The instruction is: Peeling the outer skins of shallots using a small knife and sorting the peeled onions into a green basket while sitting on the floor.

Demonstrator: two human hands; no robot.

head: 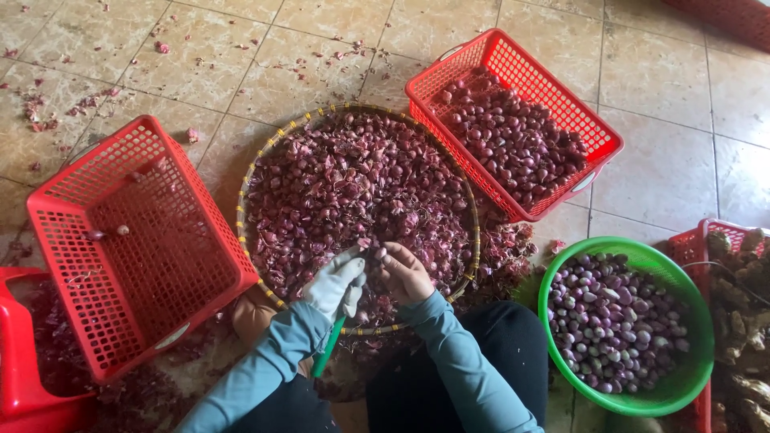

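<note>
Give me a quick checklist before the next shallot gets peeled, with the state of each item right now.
1. Left hand gloved and gripping the green-handled knife: ok.
2. Right hand holding a shallot at the fingertips over the round woven tray: ok.
3. Knife blade clear of the bare right fingers: cannot tell, the blade is hidden.
4. Room in the green bowl of peeled shallots: ok, filled but below the rim.
5. Unpeeled shallots left in the far red basket: ok, plenty.
6. Red basket on the left free for use: ok, only a couple of shallots in it.
</note>
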